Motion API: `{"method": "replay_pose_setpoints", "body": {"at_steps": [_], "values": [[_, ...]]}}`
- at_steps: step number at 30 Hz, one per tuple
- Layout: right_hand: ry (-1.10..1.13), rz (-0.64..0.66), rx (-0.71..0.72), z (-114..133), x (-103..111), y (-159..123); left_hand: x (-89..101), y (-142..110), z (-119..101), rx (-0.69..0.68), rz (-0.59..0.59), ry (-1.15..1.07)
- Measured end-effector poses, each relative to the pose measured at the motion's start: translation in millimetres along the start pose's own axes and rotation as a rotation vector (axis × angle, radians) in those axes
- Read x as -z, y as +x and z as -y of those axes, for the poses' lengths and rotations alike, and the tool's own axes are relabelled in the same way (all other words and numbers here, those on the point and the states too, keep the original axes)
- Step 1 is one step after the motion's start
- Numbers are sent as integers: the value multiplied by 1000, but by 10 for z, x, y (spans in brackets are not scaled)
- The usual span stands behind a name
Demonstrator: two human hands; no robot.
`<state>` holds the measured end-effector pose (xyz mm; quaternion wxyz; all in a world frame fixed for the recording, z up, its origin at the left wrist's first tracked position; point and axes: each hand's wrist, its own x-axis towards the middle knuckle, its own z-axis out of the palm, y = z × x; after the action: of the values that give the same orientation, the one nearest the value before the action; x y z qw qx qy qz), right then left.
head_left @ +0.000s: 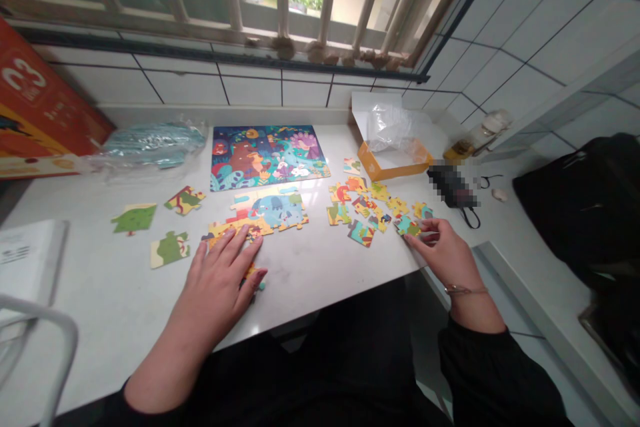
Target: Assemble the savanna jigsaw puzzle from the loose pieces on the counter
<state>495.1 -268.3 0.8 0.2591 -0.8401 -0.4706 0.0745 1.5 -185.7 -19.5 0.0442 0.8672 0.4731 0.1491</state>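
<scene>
My left hand (223,280) lies flat with fingers spread on the near part of a partly joined jigsaw (267,211) that shows a blue elephant. My right hand (440,250) rests at the table's right edge, its fingertips pinching a green and blue jigsaw piece (409,227). Several loose coloured pieces (367,207) lie scattered just left of that hand. A finished colourful puzzle (267,155) lies farther back in the middle.
Three green pieces (150,223) lie to the left. A plastic bag (150,143) and a red box (35,107) stand at the back left. An orange box with clear plastic (395,147) sits at the back right, a dark bag (585,207) beyond the table's edge.
</scene>
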Motion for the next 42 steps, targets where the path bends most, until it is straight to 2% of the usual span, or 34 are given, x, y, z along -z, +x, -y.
{"method": "replay_pose_setpoints", "body": {"at_steps": [4,9,13,15,19,21,24,27,30,35,38,42], "values": [[61,-40,-51,-39,43,30,12,3,-18,9,8,-3],[12,-132,11,-55,35,45,5,-3,-13,9,16,-8],[32,-155,69,11,60,-26,1,-7,-4,14,13,-9],[78,-64,161,58,93,-89,7,-3,-7,11,22,-8],[103,231,423,94,147,-175,13,1,-9,3,22,-6],[73,243,453,59,150,-169,8,-3,0,3,12,-18],[-3,91,364,-33,116,-110,15,-9,24,0,-11,-62],[-130,-58,216,-108,45,-30,72,-7,43,21,-68,-122],[-222,-61,95,-130,-33,36,156,-14,50,71,-152,-147],[-228,-33,46,-104,-61,84,211,-63,68,154,-251,-119],[-229,-44,36,-93,-30,64,193,-68,74,150,-238,-131],[-226,-103,56,-96,-11,5,190,-34,53,95,-160,-172]]}}
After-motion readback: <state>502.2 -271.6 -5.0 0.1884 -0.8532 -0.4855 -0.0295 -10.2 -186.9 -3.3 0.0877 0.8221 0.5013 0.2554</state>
